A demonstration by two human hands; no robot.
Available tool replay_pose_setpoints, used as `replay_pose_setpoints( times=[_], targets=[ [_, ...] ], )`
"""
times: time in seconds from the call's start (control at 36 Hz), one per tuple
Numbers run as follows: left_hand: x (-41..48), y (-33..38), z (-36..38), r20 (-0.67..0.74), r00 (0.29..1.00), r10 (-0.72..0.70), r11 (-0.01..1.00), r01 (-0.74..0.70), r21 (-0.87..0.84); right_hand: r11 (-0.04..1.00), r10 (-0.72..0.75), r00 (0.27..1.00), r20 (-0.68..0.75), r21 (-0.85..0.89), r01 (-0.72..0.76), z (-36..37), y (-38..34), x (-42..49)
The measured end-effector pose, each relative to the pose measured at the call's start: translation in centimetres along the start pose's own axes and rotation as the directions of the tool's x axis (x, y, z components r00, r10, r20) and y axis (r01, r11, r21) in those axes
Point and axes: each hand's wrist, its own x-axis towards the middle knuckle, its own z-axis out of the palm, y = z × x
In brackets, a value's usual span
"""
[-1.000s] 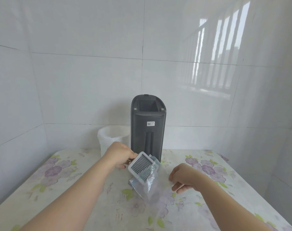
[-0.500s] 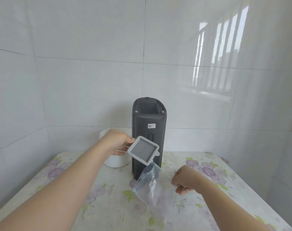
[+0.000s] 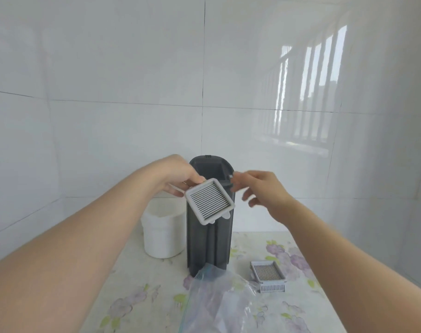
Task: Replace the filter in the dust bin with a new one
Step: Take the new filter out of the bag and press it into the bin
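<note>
While pinching the new filter (image 3: 210,201) by its ten-o'clock corner with the left hand (image 3: 180,176), holding it tilted in the air, with the pleats toward the camera, in front of the upper part of the dust bin (image 3: 209,241). Hovering the right hand (image 3: 260,188) at three o'clock of that filter, with fingers spread and loose, slightly blurred, gripping nothing, close to the bin's open top. Seeing the dark bin standing upright on the floral table (image 3: 144,296), with a white tub (image 3: 162,233) just beside it at nine o'clock. Seeing a second filter (image 3: 268,272) lying on the table at four o'clock of the bin's base, and a clear plastic bag (image 3: 219,294) lying crumpled at six o'clock.
</note>
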Motion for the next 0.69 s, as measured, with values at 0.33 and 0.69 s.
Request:
replay_pose_setpoints(
  times=[0.33, 0.69],
  targets=[
    [1.4, 2.9, 0.0, 0.019, 0.998, 0.06, 0.997, -0.061, 0.05, 0.999, 0.026, 0.981, 0.195, -0.026, -0.021, 0.5, -2.9, 2.3],
    [3.0, 2.7, -1.2, -0.002, 1.0, 0.026, 0.99, -0.026, -0.14, 0.977, 0.053, 0.989, -0.135, 0.21, -0.024, 0.1, -4.4, 5.6]
  ],
)
